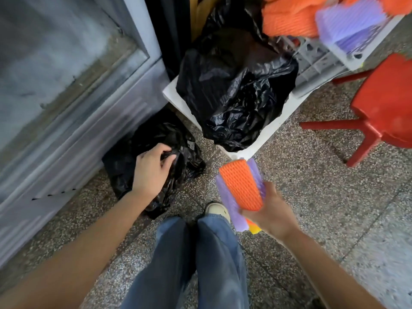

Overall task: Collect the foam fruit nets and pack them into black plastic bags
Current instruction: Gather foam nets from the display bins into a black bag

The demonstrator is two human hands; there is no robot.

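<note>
My left hand [151,172] grips the crumpled top of a black plastic bag [124,159] lying on the floor by the grey metal door. My right hand [270,214] holds a stack of foam fruit nets [242,186], orange on top with purple beneath and a bit of yellow at the bottom, just right of the bag. A second, larger black bag [234,90] sits in a white box [278,123] further back. More orange nets [289,16] and purple nets [350,25] are piled in a grey crate [321,63] at top right.
A red plastic stool [383,105] stands on the right. The grey metal door [66,74] fills the left side. My legs in blue jeans [200,259] and a shoe [217,209] stand on the speckled floor between my arms.
</note>
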